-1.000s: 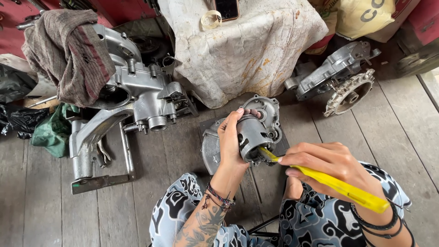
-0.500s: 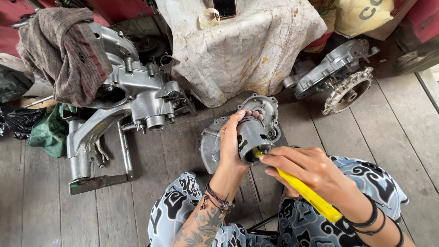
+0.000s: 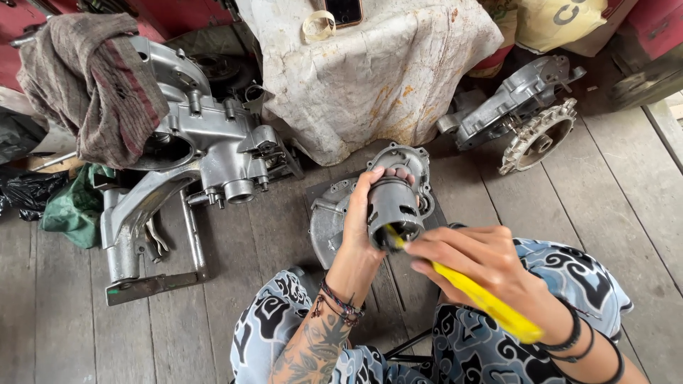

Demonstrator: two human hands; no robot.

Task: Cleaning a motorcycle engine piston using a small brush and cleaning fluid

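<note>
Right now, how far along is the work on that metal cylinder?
Done: the metal cylinder is off any engine and lifted clear of the flat cover plate on the floorboards. In hand: the left hand grips it while the right hand pushes a yellow-handled tool into its open end. Left: the big engine casing and a second casing lie apart, unassembled.

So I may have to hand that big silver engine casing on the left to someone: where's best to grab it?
I'd take the large silver cast-metal engine casing by its long curved arm, coming from the open floor side nearest you. That arm is narrow enough to wrap the hands around. The upper body is broad and lumpy, and the brown striped rag covers its far end.
</note>
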